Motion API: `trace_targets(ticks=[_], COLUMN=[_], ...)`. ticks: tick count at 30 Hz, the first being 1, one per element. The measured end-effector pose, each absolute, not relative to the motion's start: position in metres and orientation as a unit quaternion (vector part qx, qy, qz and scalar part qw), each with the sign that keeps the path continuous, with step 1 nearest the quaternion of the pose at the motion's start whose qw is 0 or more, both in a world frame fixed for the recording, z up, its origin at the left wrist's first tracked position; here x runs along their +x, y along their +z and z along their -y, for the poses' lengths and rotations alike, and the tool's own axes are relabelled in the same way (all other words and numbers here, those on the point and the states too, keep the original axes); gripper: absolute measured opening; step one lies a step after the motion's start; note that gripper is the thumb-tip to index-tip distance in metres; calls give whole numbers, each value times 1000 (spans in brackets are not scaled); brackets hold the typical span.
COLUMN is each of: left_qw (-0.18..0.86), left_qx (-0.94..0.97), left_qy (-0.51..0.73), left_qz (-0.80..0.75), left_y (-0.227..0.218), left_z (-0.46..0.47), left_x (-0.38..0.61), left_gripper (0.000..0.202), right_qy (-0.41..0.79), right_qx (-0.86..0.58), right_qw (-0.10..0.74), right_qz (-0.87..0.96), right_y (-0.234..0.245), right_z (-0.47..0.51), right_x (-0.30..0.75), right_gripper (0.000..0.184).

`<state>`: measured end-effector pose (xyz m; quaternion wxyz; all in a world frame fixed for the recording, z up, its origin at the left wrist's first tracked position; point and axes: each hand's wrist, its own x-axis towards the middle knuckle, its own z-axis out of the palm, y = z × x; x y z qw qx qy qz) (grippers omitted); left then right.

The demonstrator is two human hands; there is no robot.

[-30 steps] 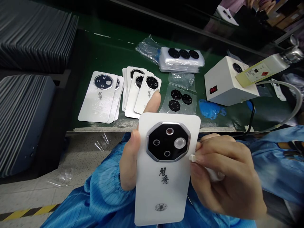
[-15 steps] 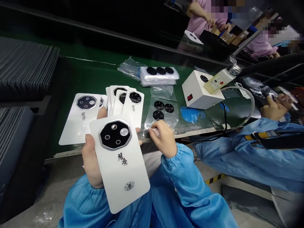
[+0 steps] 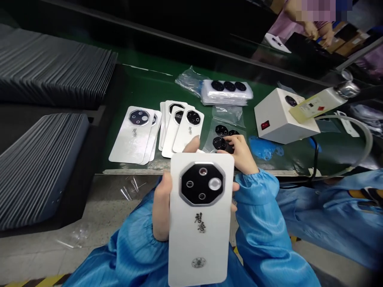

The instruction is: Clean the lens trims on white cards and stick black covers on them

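Observation:
Upright before me, my left hand (image 3: 161, 211) grips a white phone back cover (image 3: 214, 235) with an octagonal black camera window, dark lettering and a small oval emblem. Its thumb presses one edge and fingertips curl around the other. Behind the cover, my right hand (image 3: 243, 153) bends its thumb and fingers over a dark piece among the round black camera lens covers (image 3: 220, 143) on a clear film. The cover hides part of that film. To the left, several more white phone back covers (image 3: 134, 139) lie in overlapping groups on the green table (image 3: 131, 85).
A stack of clear sheets (image 3: 227, 95) carries black discs. Right of it stand a white box (image 3: 277, 115) with a red switch and a leaning bottle (image 3: 317, 104). Blue film (image 3: 265, 147) lies in front. Dark racks (image 3: 44, 159) fill the left; people work at the right and back.
My view has turned, shifting the table leftward-to-right in the picture. The held cover now stands straighter. My right hand has moved from the film's near edge onto the black lens covers.

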<state>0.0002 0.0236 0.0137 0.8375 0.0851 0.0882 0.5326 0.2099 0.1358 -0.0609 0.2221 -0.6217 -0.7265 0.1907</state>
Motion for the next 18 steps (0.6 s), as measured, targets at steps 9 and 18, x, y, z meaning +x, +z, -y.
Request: trace_targets(ticks=[9, 18], left_qw=[842, 832], left_qx=[96, 111], left_qy=[527, 538], left_qz=[-56, -79], left_y=[13, 13], left_z=[-18, -20], left_x=[0, 1], left_gripper=[65, 62], right_qy=[190, 186], right_qx=[-611, -605], right_qw=[210, 214], right_qz=[739, 744], right_y=[-61, -62], right_z=[-139, -139], right_x=[215, 215], right_gripper=[42, 40])
